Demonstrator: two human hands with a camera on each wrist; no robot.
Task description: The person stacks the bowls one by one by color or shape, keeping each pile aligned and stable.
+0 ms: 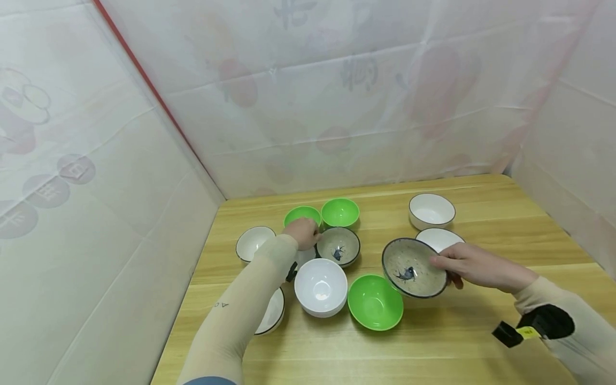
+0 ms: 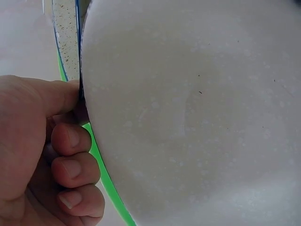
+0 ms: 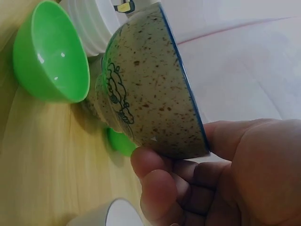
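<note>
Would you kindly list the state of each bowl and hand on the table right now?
Right hand: pinches the rim of the lifted speckled bowl, which is tilted above the table.
Left hand: grips a bowl rim; which bowl cannot be told.
Second speckled bowl: upright, empty.
Three green bowls: upright, empty.
Big white bowl: upright, empty.
Far white bowl: upright, empty.

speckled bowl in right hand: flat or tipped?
Tipped. The speckled blue-rimmed ceramic bowl is off the wooden table, its opening tilted toward the camera, the right hand gripping its rim.
</note>
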